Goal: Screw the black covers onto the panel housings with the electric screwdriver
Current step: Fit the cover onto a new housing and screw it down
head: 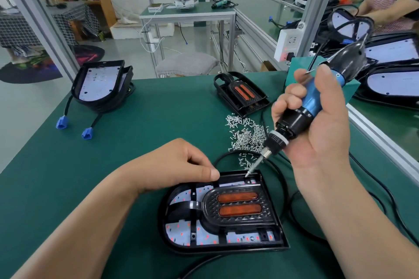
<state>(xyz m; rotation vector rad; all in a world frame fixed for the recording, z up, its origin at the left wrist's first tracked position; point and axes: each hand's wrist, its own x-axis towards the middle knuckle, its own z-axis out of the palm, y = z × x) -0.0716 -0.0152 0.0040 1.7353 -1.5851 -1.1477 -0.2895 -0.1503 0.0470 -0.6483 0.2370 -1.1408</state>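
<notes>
A black panel housing [222,247] lies flat near the tabletop's front edge. On it sits a black cover [240,217] with two orange lenses. The blue-and-black electric screwdriver [301,108] tilts, bit tip at the housing's far right corner.

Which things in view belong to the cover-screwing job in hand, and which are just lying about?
In the job: electric screwdriver, gripped by the right hand; black cover; panel housing, with the left hand at its rim; loose screws.
Lying about: white power strip; grey cushion; far table.
</notes>
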